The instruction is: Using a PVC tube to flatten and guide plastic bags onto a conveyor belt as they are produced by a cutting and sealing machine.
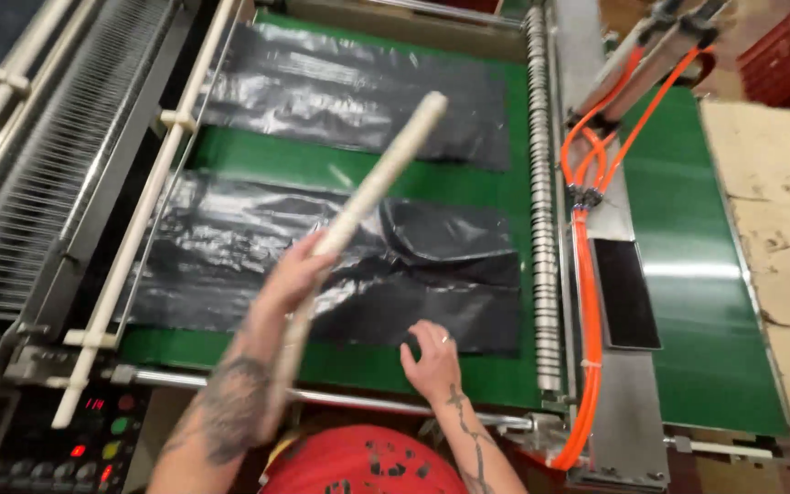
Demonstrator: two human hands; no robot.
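The left hand (293,274) is clenched around a long, pale, wrapped stick (372,183), its grip taken low on the shaft, so that the rest of the length angles up and away over the machine. The stick looks stiff and light; held this near its lower end it likely swings freely but with less control at the far tip. The right hand (432,361) grasps nothing: it lies released, fingers spread, at the near edge of a stack of black plastic film bags (340,265) on the green conveyor belt (322,165). The film looks thin, soft and slippery, and part of the top layer is rucked into folds, so it probably handles best when pressed flat or pinched at an edge rather than lifted from the middle. A second stack of black bags (358,91) lies farther along the belt, apart from the first. To the right run a ribbed metal roller (541,201) and orange hoses (585,274); at lower left sits a control panel (93,439) with lit indicators.
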